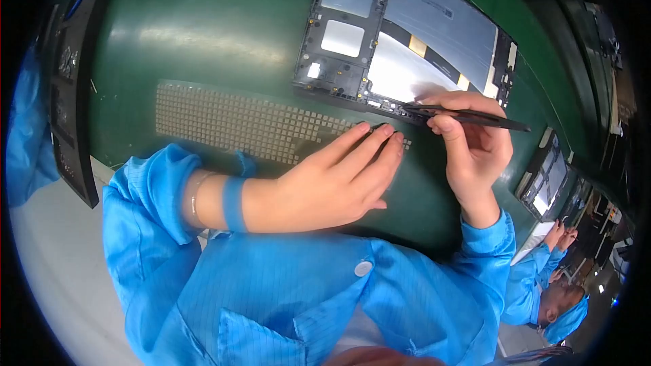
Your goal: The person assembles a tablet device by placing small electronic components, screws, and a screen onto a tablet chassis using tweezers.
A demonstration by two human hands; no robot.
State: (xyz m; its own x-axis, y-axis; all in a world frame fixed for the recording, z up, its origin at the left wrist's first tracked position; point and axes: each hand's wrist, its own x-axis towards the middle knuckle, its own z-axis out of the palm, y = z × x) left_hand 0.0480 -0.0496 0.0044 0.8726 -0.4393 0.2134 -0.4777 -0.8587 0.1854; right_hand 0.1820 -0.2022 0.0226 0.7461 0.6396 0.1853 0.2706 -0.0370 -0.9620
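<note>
My right hand pinches a pair of black tweezers. Their tips reach the lower edge of an opened tablet-like device frame, which shows silver panels and a dark ribbon strip. My left hand lies palm down, fingers stretched, with its fingertips on the right part of a clear sheet of small square pads. A blue band circles my left wrist. Whether the tweezer tips hold anything is too small to tell.
The green work mat spreads under everything. A black compartment tray with a blue-handled tool stands at the left. On the right are another device frame and a co-worker in a blue sleeve.
</note>
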